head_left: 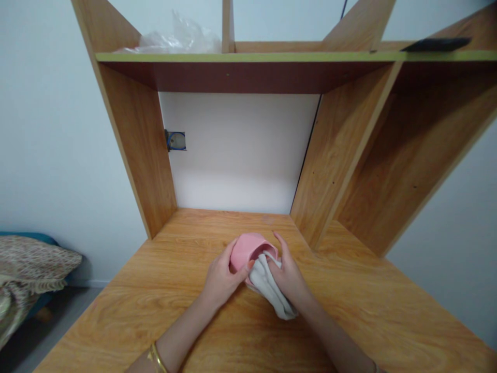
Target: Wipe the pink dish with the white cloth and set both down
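Over the wooden desk I hold a pink pot-like container, tilted with its opening toward the right. My left hand is wrapped round its left side, thumb near the rim. A white cloth is bunched in my right hand, and part of it goes into the container's mouth. The rest of the cloth hangs down below my right fingers. My right index finger points upward, apart from the cloth. The inside of the container is mostly hidden by the cloth.
The wooden desk has upright panels and a shelf above. A clear plastic bag and a dark flat object lie on the shelf. An open wall socket box shows behind. A fringed blanket is at far left.
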`<state>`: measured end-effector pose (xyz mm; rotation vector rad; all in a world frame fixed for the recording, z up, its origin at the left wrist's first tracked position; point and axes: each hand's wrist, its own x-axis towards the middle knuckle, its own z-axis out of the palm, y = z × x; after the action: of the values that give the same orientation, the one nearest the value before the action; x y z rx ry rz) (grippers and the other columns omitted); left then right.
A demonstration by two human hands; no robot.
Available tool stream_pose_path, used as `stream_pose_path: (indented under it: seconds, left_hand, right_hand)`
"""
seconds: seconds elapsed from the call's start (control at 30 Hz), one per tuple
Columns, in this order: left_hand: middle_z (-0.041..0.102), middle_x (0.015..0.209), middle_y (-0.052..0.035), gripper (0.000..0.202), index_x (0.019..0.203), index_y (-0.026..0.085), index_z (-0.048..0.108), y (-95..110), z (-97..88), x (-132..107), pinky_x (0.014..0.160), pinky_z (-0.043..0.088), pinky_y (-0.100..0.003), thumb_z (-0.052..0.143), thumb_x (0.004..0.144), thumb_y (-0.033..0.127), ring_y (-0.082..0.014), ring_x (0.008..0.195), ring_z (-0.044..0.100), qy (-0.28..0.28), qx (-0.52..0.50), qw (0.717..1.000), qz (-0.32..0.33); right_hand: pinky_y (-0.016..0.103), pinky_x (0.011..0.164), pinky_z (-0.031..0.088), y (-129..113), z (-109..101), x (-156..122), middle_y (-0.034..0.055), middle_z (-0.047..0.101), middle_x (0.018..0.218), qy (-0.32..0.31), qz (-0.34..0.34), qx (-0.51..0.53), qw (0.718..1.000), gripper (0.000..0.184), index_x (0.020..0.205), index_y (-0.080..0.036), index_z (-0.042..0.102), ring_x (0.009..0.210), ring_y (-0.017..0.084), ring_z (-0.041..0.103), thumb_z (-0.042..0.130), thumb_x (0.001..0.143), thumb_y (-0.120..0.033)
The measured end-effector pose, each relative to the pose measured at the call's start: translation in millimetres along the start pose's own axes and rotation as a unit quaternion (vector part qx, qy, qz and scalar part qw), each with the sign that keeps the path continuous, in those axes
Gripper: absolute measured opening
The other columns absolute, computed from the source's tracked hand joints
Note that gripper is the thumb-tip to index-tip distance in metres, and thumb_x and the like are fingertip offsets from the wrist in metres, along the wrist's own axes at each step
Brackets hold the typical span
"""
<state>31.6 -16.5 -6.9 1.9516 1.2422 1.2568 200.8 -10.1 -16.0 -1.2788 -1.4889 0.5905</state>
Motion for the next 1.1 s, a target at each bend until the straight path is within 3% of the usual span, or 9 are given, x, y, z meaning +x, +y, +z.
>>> stream_pose_path:
  seconds: [0.1,0.2,0.4,0.63,0.87,1.0,1.1]
  left_hand:
    - [0.049,0.123,-0.0092,0.066,0.13,0.019,0.029,-0.6,1.2,-0.9,0.091,0.037,-0.034,0.054,0.075,0.045,-0.0231,0.109,0.047,-0.008,-0.018,1.0,0.002]
    - [0.049,0.122,-0.0109,0.075,0.13,0.018,0.027,1.6,3.8,-3.0,0.089,0.038,-0.037,0.06,0.069,0.045,-0.0257,0.109,0.047,-0.036,-0.022,0.999,-0.009]
    - [0.056,0.11,-0.0107,0.065,0.123,0.017,0.033,3.7,7.7,-3.8,0.079,0.044,-0.033,0.061,0.07,0.04,-0.0221,0.094,0.056,-0.046,-0.069,0.996,-0.027]
    - [0.061,0.097,-0.008,0.059,0.116,0.016,0.041,5.9,4.4,-2.6,0.073,0.046,-0.031,0.063,0.065,0.037,-0.0209,0.082,0.058,-0.031,0.001,0.999,-0.02]
    - [0.059,0.106,-0.0111,0.063,0.119,0.014,0.041,3.9,6.5,-5.2,0.078,0.045,-0.034,0.062,0.064,0.037,-0.025,0.091,0.057,-0.048,0.033,0.998,-0.011]
    - [0.06,0.103,-0.0097,0.061,0.116,0.016,0.045,0.0,8.1,-2.7,0.076,0.045,-0.033,0.064,0.06,0.032,-0.0245,0.089,0.057,-0.039,0.007,0.999,-0.034]
    - [0.063,0.096,-0.0086,0.045,0.107,0.014,0.052,-5.4,8.3,3.8,0.074,0.044,-0.031,0.058,0.065,0.028,-0.0217,0.084,0.058,0.003,-0.039,0.996,-0.083]
  right_hand:
    - [0.033,0.085,0.042,-0.6,1.0,0.9,0.0079,0.055,0.112,0.035,0.0,0.037,0.999,0.057,0.13,-0.019,0.025,0.097,0.018,0.055,0.043,0.076,-0.026]
    - [0.033,0.087,0.042,2.9,0.7,3.6,0.0094,0.053,0.114,0.056,0.001,0.083,0.995,0.058,0.129,-0.018,0.024,0.1,0.018,0.054,0.045,0.076,-0.029]
    - [0.031,0.075,0.048,8.8,6.2,3.8,0.0095,0.057,0.106,0.026,0.042,0.109,0.993,0.062,0.128,-0.017,0.024,0.089,0.019,0.059,0.05,0.073,-0.032]
    - [0.026,0.054,0.045,9.9,0.6,3.4,0.0009,0.062,0.069,0.009,0.067,-0.062,0.996,0.07,0.131,-0.014,0.021,0.056,0.017,0.059,0.051,0.07,-0.032]
    - [0.022,0.044,0.033,0.8,-13.3,6.9,-0.0042,0.051,0.052,0.019,0.052,-0.255,0.965,0.073,0.133,-0.016,0.022,0.048,0.018,0.054,0.051,0.07,-0.039]
    - [0.022,0.045,0.032,-7.1,-15.8,5.7,-0.0063,0.047,0.049,0.016,0.03,-0.265,0.964,0.072,0.134,-0.018,0.021,0.046,0.017,0.053,0.05,0.072,-0.04]
    - [0.023,0.044,0.032,-8.0,-16.2,5.5,-0.0079,0.044,0.046,0.011,0.026,-0.231,0.973,0.072,0.134,-0.018,0.019,0.043,0.016,0.051,0.049,0.073,-0.043]
